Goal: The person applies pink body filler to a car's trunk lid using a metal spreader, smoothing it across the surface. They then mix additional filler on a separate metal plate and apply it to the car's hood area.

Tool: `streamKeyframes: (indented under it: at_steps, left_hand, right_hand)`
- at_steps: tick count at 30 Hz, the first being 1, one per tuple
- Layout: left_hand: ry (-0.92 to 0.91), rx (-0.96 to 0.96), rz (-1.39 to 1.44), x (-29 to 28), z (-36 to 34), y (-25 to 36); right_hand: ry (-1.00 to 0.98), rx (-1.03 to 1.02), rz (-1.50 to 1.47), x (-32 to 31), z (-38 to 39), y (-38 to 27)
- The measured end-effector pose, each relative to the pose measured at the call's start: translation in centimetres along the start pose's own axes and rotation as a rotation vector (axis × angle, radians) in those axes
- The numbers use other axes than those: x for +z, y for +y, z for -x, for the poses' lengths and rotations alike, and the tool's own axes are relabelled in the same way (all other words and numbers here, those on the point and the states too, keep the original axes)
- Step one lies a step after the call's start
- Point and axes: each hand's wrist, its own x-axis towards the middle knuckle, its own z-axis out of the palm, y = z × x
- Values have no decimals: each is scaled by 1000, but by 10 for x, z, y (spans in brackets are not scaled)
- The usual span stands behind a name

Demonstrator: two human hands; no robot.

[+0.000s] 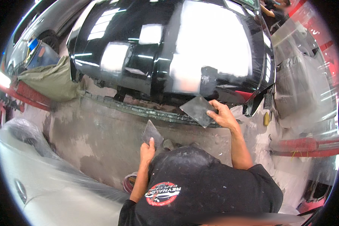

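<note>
My right hand (pixel 223 115) is closed on the edge of a flat, dark grey square sheet (pixel 198 111), pinching it between thumb and fingers. The sheet is held at the front edge of a black car hood (pixel 160 77); whether they touch I cannot tell. Lower and to the left, my left hand (pixel 147 152) grips a second flat grey square sheet (pixel 152 133), thumb on top. That one is held above the floor. What the sheets are made of does not show clearly. Bright white areas and reflections cover much of the hood.
A car wrapped in clear plastic (pixel 45 165) stands at the lower left. Olive cloth (pixel 51 79) hangs beside the hood. Red lift arms (pixel 309 147) lie on both sides. Plastic-covered things (pixel 297 79) stand at right, a person (pixel 277 11) at the far right.
</note>
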Motion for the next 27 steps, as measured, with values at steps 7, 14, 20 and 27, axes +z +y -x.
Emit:
streamKeyframes:
  at_steps: [7, 14, 20, 27]
  left_hand:
    - [-244, 374, 620, -10, 9, 91]
    - [-314, 574, 163, 13, 4, 149]
    - [-167, 593, 135, 18, 16, 150]
    - [564, 1184, -465, -12, -62, 261]
  right_hand:
    - [-141, 127, 232, 24, 38, -23]
    - [138, 5, -214, 54, 55, -48]
    - [180, 120, -222, 27, 64, -36]
    - [407, -17, -462, -38, 60, -5]
